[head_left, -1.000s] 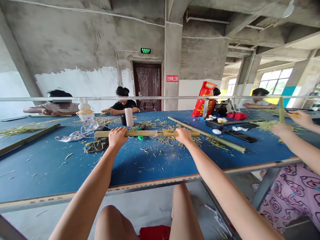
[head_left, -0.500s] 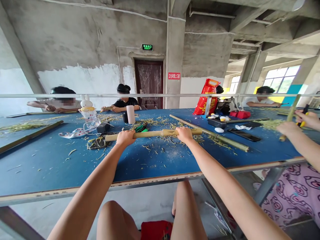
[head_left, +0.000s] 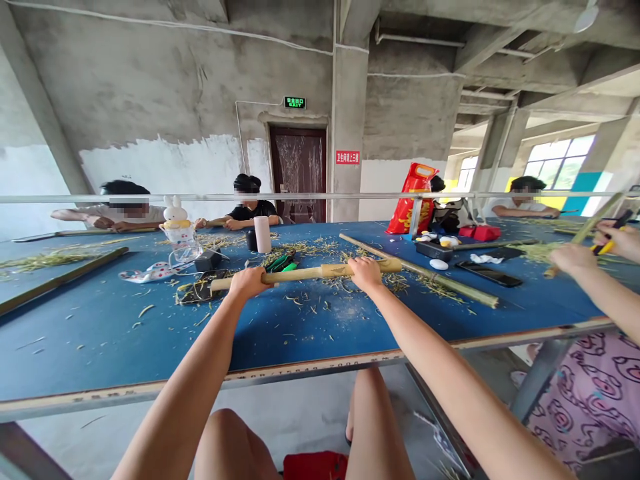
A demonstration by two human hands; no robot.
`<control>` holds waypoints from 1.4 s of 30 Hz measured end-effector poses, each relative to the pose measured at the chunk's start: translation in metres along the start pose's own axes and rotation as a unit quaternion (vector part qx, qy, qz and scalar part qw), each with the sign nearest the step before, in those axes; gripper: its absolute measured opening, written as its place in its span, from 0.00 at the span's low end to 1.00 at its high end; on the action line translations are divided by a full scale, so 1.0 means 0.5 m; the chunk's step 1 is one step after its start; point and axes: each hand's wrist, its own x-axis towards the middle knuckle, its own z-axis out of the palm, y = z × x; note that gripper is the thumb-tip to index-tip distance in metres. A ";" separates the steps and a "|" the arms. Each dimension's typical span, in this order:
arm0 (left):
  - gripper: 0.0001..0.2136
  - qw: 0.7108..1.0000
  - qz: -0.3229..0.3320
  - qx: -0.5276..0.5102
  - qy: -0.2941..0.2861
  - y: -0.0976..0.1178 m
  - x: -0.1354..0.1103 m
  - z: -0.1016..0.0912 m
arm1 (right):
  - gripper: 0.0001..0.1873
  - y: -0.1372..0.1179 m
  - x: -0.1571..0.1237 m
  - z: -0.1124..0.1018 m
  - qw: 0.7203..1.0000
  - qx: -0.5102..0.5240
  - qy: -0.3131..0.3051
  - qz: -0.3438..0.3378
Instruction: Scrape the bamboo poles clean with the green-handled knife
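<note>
The left hand (head_left: 249, 282) and right hand (head_left: 365, 274) grip a bamboo stick (head_left: 300, 274) above a blue table (head_left: 100, 347) scattered with shavings (head_left: 345, 285). A longer bamboo pole (head_left: 425, 270) lies just beyond the right hand, and a co-worker's hand (head_left: 567, 259) shows at far right.

Bamboo pole (head_left: 425, 272) just beyond the hands (head_left: 246, 281) (head_left: 365, 273)

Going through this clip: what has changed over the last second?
The bamboo piece has swung, its left end coming toward the person, with the left hand and right hand still gripping it. A co-worker's bamboo strip now leans instead of standing upright. The long pole and white cylinder stayed put.
</note>
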 end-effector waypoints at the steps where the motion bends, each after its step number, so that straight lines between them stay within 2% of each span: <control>1: 0.23 0.998 -0.026 0.005 0.056 -0.002 -0.004 -0.002 | 0.11 -0.001 0.000 0.002 1.000 0.003 0.003 0.006; 4: 0.19 0.972 -0.067 0.021 0.225 -0.006 -0.014 -0.018 | 0.10 -0.003 0.001 0.006 1.000 0.009 0.013 0.026; 5: 0.19 0.961 -0.069 0.022 0.265 -0.008 -0.017 -0.024 | 0.11 -0.004 0.001 0.006 0.999 0.010 0.016 0.031; 7: 0.21 0.951 -0.078 0.017 0.298 -0.010 -0.020 -0.034 | 0.11 -0.004 0.001 0.004 0.999 0.011 0.023 0.035; 9: 0.22 0.958 -0.092 0.018 0.271 -0.011 -0.019 -0.038 | 0.11 -0.001 -0.001 -0.001 0.999 0.011 0.032 0.033; 12: 0.22 0.984 -0.093 0.036 0.150 -0.007 -0.014 -0.036 | 0.11 0.009 -0.004 -0.008 0.999 0.008 0.043 0.031; 15: 0.20 0.998 -0.037 0.042 0.028 -0.003 -0.008 -0.028 | 0.11 0.021 -0.008 -0.012 0.998 0.004 0.049 0.033; 17: 0.18 0.999 -0.005 0.042 -0.012 -0.005 -0.005 -0.023 | 0.11 0.025 -0.008 -0.012 0.998 0.003 0.050 0.033; 20: 0.18 0.999 -0.009 0.041 0.004 -0.012 -0.004 -0.015 | 0.11 0.023 -0.004 -0.007 0.998 0.006 0.047 0.032; 23: 0.18 0.993 -0.018 0.040 0.114 -0.018 -0.006 -0.015 | 0.11 0.015 0.002 0.000 0.998 0.011 0.048 0.035; 26: 0.18 0.971 -0.002 0.056 0.231 -0.012 -0.008 -0.026 | 0.11 0.011 0.006 0.006 0.998 0.017 0.047 0.041; 28: 0.17 0.963 0.022 0.067 0.260 0.000 -0.010 -0.037 | 0.11 0.012 0.006 0.009 0.998 0.020 0.046 0.041; 30: 0.16 0.967 0.051 0.074 0.240 0.014 -0.011 -0.044 | 0.11 0.016 0.005 0.010 0.998 0.022 0.049 0.040; 34: 0.13 0.990 0.054 0.075 0.105 0.033 -0.010 -0.041 | 0.13 0.023 0.001 0.005 0.998 0.018 0.061 0.028; 38: 0.13 0.995 0.064 0.074 -0.002 0.035 -0.007 -0.024 | 0.16 0.018 0.001 0.001 0.998 0.017 0.064 -0.002; 40: 0.14 0.995 0.065 0.072 -0.017 0.036 -0.006 -0.017 | 0.15 0.012 0.002 0.001 0.998 0.018 0.064 -0.010; 42: 0.13 0.996 0.053 0.068 0.020 0.040 -0.006 -0.016 | 0.15 0.006 0.004 0.003 0.998 0.019 0.067 -0.008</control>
